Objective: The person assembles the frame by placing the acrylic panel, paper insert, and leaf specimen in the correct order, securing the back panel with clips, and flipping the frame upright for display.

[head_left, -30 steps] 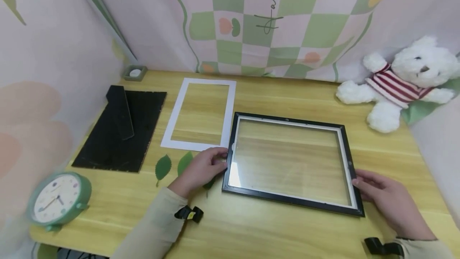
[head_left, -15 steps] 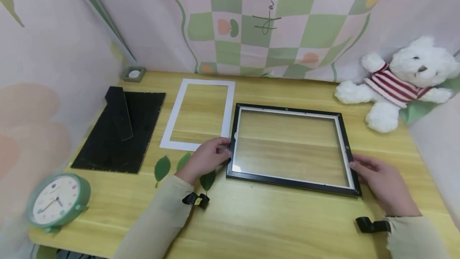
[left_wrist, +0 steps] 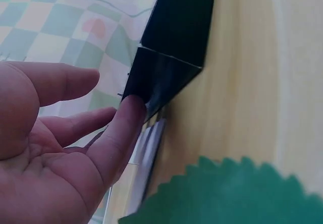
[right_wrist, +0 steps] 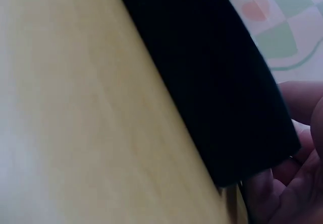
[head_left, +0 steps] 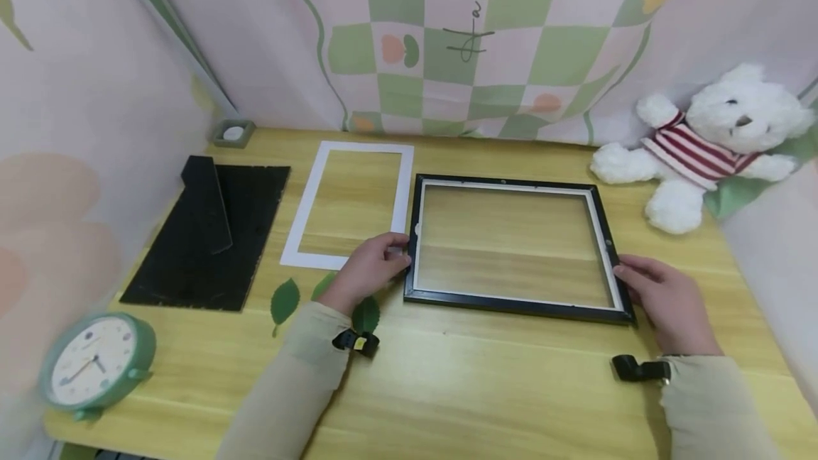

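Observation:
A black picture frame [head_left: 517, 307] with a white inner edge and a clear pane lies face down or just above the wooden table. At its left side, my left hand [head_left: 371, 270] holds the edge between thumb and fingers; in the left wrist view one fingertip touches the black side near a corner. My right hand [head_left: 669, 302] grips the opposite side; in the right wrist view the frame partly hides its fingers. A white mat [head_left: 400, 194] with a rectangular opening lies behind my left hand. Green leaves [head_left: 285, 301] lie around that wrist, one partly covered by it.
A black backing board [head_left: 192, 268] with a stand leg lies at the left. The green clock [head_left: 96, 364] stands at the front left corner. A white plush bear [head_left: 703, 140] sits at the back right, and a small square dish [head_left: 233, 133] is at the back left.
Both hands have moved the picture frame away from the table's front edge and slightly left, and it has turned a little straighter. More of the leaf by my left wrist shows.

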A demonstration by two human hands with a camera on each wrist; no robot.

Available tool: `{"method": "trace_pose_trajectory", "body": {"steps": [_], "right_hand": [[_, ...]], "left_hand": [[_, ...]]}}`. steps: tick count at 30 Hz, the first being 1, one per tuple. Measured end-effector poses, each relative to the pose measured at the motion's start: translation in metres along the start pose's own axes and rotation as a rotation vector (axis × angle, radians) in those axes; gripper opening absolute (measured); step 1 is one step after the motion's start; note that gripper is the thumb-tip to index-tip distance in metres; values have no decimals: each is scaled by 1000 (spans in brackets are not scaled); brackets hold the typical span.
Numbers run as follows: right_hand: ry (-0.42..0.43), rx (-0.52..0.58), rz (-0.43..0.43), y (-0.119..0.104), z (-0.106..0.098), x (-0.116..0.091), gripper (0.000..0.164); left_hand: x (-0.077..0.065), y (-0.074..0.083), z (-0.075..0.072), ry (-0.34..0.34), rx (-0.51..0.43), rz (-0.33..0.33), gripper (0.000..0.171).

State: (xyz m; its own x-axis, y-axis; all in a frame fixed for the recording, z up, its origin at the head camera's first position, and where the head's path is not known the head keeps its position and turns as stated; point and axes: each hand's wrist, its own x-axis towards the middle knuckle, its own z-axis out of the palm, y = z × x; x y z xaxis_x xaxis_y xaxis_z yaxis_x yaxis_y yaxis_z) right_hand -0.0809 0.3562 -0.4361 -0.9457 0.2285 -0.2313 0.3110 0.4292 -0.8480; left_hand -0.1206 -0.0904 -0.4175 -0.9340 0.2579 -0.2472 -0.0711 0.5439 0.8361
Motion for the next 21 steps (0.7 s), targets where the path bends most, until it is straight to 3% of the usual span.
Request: {"method": "trace_pose_trajectory", "body": {"steps": [3, 10, 15, 21], "right_hand": [[39, 14, 7, -1, 2, 0, 52], [135, -67, -44, -1, 11, -2, 53], [140, -54, -38, 2, 10, -5, 50], [149, -45, -44, 1, 9, -7, 48]], "left_hand": [[1, -2, 0, -6, -18, 3, 42], [2, -7, -6, -20, -38, -14, 41], [3, -9, -10, -73, -106, -15, 38], [4, -9, -23, -59, -127, 7, 37]]}}
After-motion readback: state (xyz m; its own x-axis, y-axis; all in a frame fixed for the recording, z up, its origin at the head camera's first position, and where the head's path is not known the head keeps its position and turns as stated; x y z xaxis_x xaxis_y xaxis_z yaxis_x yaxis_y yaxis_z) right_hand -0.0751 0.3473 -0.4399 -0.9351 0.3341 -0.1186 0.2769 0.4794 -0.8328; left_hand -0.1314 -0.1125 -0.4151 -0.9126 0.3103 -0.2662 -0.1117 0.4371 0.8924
